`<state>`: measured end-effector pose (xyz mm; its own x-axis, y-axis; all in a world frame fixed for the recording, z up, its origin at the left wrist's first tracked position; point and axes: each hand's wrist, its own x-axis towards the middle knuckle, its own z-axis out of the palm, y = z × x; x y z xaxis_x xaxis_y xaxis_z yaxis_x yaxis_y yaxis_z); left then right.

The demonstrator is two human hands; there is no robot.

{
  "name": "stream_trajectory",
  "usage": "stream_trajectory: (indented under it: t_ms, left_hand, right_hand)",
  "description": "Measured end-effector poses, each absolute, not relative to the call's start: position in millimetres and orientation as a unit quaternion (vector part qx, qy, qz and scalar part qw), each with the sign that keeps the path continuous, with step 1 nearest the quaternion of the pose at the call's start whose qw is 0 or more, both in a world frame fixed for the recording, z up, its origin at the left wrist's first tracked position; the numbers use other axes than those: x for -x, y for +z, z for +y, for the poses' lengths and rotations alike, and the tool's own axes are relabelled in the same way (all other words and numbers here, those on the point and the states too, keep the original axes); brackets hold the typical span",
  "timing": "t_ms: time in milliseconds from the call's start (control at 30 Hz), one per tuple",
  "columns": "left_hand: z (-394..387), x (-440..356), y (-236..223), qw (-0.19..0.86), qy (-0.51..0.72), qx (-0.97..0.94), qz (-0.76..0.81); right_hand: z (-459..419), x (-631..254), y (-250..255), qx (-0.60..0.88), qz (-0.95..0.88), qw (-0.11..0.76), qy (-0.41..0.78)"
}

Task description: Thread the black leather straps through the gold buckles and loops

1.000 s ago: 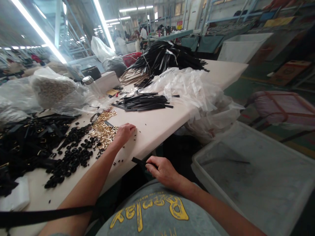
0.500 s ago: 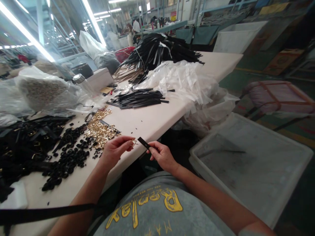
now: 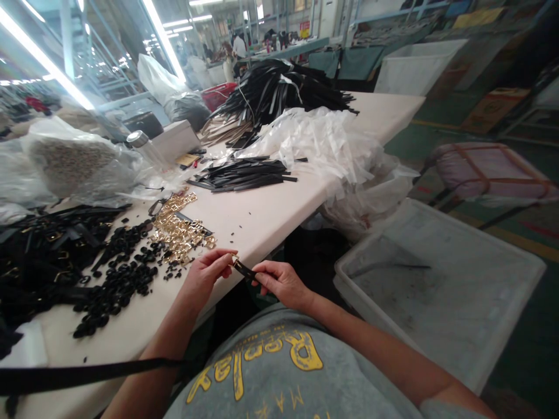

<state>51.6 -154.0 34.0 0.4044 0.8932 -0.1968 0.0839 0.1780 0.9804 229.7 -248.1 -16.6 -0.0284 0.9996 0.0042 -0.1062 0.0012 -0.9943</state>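
My left hand (image 3: 208,273) pinches a small gold buckle (image 3: 234,258) between thumb and fingers. Close in front of my body, my right hand (image 3: 282,283) grips a short black strap (image 3: 244,270). The strap's free end meets the buckle; whether it passes through the frame is too small to tell. Just beyond my left hand lies a heap of gold buckles (image 3: 181,233) on the table. Beside it, small black round pieces (image 3: 122,279) are spread out. Farther left is a pile of black straps with gold buckles (image 3: 48,250) fitted on them.
The pale table (image 3: 262,218) slants across the view. On it lie loose black strips (image 3: 248,174), a large black strip bundle (image 3: 283,87), crumpled white plastic (image 3: 314,137) and a bag of small pieces (image 3: 70,160). A white bin (image 3: 463,262) and a stool (image 3: 493,169) stand right.
My left hand has come back from the table's buckle heap with a gold buckle. My right hand has raised the strap, and the two now meet in front of me.
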Motion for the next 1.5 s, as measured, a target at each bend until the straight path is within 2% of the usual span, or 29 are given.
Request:
stream_trajectory:
  t_ms: [200, 533, 833, 967, 1167, 1367, 1500]
  left_hand:
    - [-157, -46, 31, 0.632, 0.312, -0.546, 0.453]
    - [-166, -57, 17, 0.756, 0.321, -0.361, 0.443]
    - [-180, -61, 1, 0.711, 0.314, -0.450, 0.440]
    - [-182, -60, -4, 0.707, 0.328, -0.447, 0.440]
    - [-182, -61, 0, 0.753, 0.319, -0.395, 0.419]
    - [-186, -62, 0, 0.795, 0.287, -0.349, 0.404]
    - [-188, -59, -3, 0.822, 0.265, -0.320, 0.390]
  right_hand:
    - [-247, -228, -22, 0.468, -0.488, 0.516, 0.526]
    - [-246, -224, -23, 0.497, -0.472, 0.519, 0.511]
    - [-245, -220, -20, 0.512, -0.489, 0.520, 0.478]
    - [-246, -221, -19, 0.522, -0.519, 0.494, 0.464]
    - [-249, -227, -11, 0.518, -0.603, 0.400, 0.456]
    - [-250, -230, -11, 0.472, -0.634, 0.407, 0.458]
    - [-252, -231, -12, 0.456, -0.707, 0.414, 0.347]
